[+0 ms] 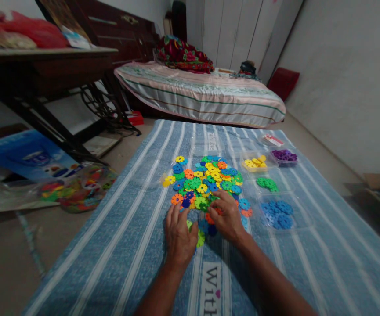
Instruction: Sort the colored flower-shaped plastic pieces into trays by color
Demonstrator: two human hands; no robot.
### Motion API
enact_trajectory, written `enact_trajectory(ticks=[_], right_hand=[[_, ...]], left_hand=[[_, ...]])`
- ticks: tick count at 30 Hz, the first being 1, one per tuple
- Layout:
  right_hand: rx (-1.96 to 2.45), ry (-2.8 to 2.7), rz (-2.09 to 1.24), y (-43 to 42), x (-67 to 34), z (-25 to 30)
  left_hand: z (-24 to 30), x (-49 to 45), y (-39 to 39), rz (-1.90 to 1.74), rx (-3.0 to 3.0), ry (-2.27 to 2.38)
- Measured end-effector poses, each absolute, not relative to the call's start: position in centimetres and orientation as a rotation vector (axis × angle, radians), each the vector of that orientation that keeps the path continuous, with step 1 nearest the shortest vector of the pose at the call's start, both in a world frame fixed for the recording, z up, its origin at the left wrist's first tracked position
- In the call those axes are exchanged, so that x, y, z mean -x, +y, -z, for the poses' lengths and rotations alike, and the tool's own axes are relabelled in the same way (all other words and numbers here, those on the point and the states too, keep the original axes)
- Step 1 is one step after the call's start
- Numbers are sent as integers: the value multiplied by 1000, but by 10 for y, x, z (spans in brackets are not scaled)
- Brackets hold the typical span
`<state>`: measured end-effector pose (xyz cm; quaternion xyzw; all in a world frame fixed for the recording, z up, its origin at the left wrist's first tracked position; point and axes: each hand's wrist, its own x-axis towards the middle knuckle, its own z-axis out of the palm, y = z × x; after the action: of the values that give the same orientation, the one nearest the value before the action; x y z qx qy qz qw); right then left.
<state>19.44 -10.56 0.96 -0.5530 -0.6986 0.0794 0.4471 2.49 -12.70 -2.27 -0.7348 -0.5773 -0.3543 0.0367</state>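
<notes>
Flat, notched plastic flower discs lie in a mixed-colour pile (214, 173) on the striped cloth. At the pile's near left edge, my left hand (179, 235) rests with its fingers apart, close to an orange disc (177, 199) and a dark blue disc (186, 202). A lime disc (200, 238) lies beside its thumb. My right hand (226, 215) reaches over the near right part of the pile. Its thumb and fingers are bent around the edge of a green disc (203, 203), and the fingertips partly hide the contact.
To the right stand clear plastic boxes with blue discs (277, 214), green discs (267, 184), yellow discs (255, 163) and purple discs (284, 156). A clear box (206, 145) sits behind the pile. Beyond the cloth are a bed (203, 94) and a sewing-machine table (45, 57).
</notes>
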Motion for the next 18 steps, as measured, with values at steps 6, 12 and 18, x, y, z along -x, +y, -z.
enact_trajectory(ticks=[6,12,18], right_hand=[[1584,-1467,469,-83,-292,-49],[1567,-1675,448,-92,-281,-33],[1707,-2070,177,-97,-221,-10]], left_hand=[[24,-29,-127,1069,2246,-1785],[27,-38,-122,1158,2250,-1748],[22,-42,-122,1159,2312,-1681]])
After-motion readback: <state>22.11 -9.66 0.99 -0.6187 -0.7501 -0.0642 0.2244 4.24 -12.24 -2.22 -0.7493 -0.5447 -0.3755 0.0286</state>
